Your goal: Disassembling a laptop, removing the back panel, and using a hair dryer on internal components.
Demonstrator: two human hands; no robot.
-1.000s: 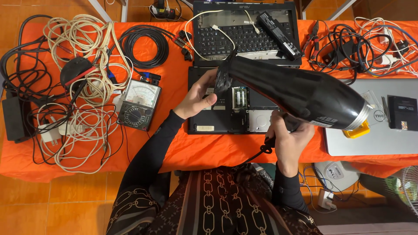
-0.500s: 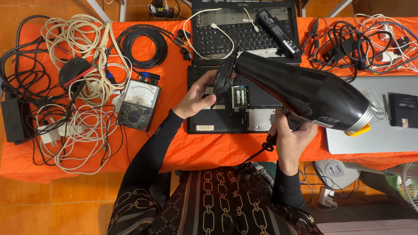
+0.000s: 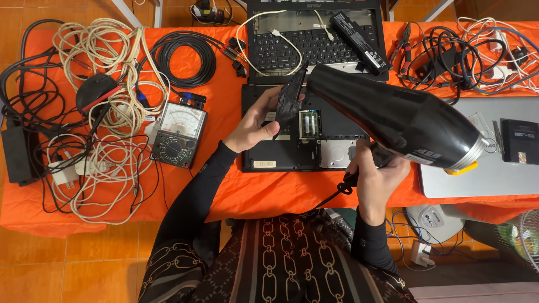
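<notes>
Since the earlier frame the dryer (image 3: 393, 120) has tilted slightly. Right hand (image 3: 377, 178) grips its handle; left hand (image 3: 259, 120) holds its rear cap (image 3: 289, 100). Long axis runs upper-left to lower-right above the laptop (image 3: 303, 148).

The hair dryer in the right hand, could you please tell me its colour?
Glossy black hair dryer, silver ring at its end; head view.

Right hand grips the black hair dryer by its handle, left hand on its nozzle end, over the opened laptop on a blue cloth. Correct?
Not quite: the cloth is orange, not blue, as the head view shows. The rest holds: right hand on the hair dryer handle, left hand at its nozzle end, over the opened laptop.
</notes>
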